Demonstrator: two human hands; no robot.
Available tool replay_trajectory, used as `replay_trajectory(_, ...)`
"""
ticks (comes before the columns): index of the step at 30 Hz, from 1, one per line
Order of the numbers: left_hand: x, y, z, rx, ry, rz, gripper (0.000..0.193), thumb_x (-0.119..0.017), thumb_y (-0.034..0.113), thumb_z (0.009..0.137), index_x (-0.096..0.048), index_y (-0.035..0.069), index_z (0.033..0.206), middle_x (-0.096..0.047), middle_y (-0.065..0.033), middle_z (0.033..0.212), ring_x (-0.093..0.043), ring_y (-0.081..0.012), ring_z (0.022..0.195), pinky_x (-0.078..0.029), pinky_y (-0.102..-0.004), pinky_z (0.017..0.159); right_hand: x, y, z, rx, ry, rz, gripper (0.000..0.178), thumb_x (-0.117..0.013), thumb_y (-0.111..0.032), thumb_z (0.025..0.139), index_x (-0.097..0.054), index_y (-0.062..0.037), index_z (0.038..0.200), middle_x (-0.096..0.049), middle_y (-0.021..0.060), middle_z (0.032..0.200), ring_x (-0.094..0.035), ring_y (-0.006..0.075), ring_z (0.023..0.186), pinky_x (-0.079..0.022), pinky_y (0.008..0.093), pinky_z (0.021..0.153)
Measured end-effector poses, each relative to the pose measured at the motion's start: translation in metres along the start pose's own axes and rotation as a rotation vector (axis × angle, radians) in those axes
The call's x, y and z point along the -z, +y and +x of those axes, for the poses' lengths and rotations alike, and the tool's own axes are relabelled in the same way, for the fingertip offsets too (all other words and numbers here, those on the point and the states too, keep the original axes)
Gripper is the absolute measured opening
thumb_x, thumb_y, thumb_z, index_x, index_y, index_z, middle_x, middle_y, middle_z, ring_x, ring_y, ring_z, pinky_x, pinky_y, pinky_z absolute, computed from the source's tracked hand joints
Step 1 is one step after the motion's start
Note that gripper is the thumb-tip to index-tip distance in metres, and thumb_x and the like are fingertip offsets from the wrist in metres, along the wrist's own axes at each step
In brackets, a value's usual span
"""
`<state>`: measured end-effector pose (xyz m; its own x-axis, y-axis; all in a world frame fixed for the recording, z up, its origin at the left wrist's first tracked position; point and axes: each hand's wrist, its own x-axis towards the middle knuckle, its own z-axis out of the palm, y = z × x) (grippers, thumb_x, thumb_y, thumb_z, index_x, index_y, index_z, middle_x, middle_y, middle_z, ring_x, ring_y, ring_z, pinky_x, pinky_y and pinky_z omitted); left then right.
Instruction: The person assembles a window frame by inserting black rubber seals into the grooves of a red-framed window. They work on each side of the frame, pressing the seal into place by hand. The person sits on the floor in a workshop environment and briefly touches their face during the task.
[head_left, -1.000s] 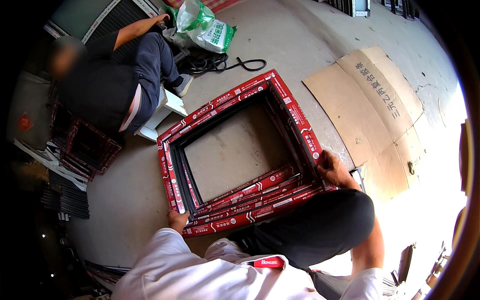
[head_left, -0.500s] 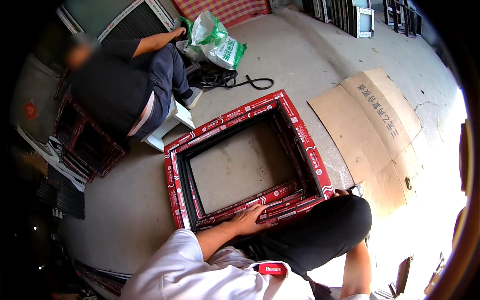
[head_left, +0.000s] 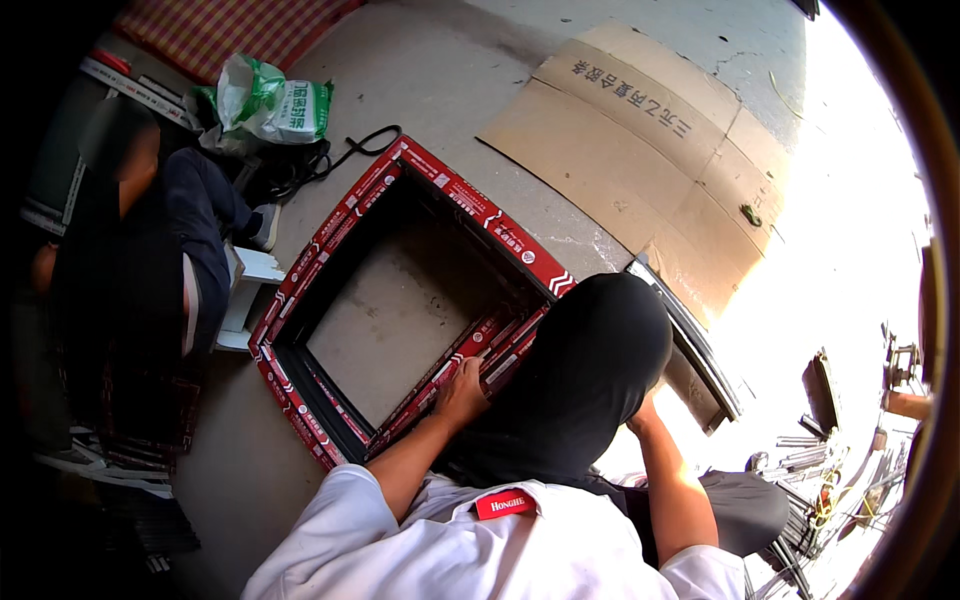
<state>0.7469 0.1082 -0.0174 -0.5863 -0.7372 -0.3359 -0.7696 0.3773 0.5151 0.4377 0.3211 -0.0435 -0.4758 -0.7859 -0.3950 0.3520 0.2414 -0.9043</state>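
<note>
A stack of rectangular window frames (head_left: 527,257), covered in red printed protective film with black inner edges, lies on the floor before me. My left hand (head_left: 462,394) is closed over its near rail, the fingers curled at the inner edge. My right hand (head_left: 643,412) is low on the far side of my bent knee, which hides its fingers; whether it holds anything does not show. Just beyond that knee, a dark frame with a silvery edge (head_left: 685,338) stands tilted near the right hand.
Flattened cardboard (head_left: 640,130) covers the floor ahead to the right. At left a co-worker (head_left: 120,250) sits by a white stool (head_left: 245,290). A green and white bag (head_left: 285,105) and black rubber strip (head_left: 370,140) lie beyond. Metal pieces (head_left: 800,460) clutter the right.
My view has swung to the right, so the frames and co-worker appear further left. The tilted dark frame beside my knee now shows far more. My left hand stays on the near rail.
</note>
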Motion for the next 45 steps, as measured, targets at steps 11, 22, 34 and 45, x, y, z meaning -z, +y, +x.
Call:
replay_trajectory(11, -0.012, -0.052, 0.008, -0.066, -0.078, -0.048, 0.037, -0.056, 0.019, 0.107, -0.056, 0.004, 0.142, -0.067, -0.0223, 0.135, -0.066, -0.0435, 0.125, -0.054, -0.0483, 0.103, -0.031, -0.025, -0.013, -0.13, 0.035, -0.393, 0.032, -0.062, -0.022, 0.105, -0.074, 0.0013, 0.124, -0.08, 0.023, 0.109, -0.078, 0.0335, 0.102, -0.059, 0.0426, 0.09)
replay_trajectory(22, 0.032, -0.038, 0.064, -0.096, -0.181, 0.078, 0.037, -0.056, 0.02, 0.108, -0.057, 0.003, 0.142, -0.068, -0.0219, 0.134, -0.067, -0.0421, 0.123, -0.055, -0.0474, 0.102, -0.038, -0.02, -0.031, -0.15, 0.1, -0.34, 0.037, -0.062, -0.029, 0.105, -0.074, 0.0015, 0.121, -0.077, 0.0267, 0.111, -0.075, 0.0456, 0.104, -0.058, 0.0497, 0.091)
replay_trajectory(34, -0.003, 0.065, 0.157, -0.226, -0.286, 0.239, 0.038, -0.056, 0.021, 0.109, -0.057, 0.002, 0.141, -0.069, -0.0214, 0.133, -0.067, -0.0405, 0.122, -0.055, -0.0465, 0.101, 0.005, -0.068, -0.1, -0.049, 0.498, -0.46, 0.03, -0.061, -0.03, 0.101, -0.074, -0.0058, 0.114, -0.078, 0.0207, 0.104, -0.074, 0.0453, 0.101, -0.058, 0.0558, 0.091)
replay_trajectory(45, -0.028, 0.15, 0.179, -0.396, -0.384, 0.362, 0.038, -0.056, 0.021, 0.109, -0.058, 0.001, 0.141, -0.069, -0.0209, 0.131, -0.068, -0.0391, 0.121, -0.056, -0.0457, 0.101, -0.015, -0.119, -0.225, 0.314, 1.097, -0.722, 0.022, -0.065, -0.024, 0.103, -0.064, -0.0022, 0.099, -0.069, 0.0155, 0.089, -0.071, 0.0343, 0.088, -0.059, 0.0469, 0.079)
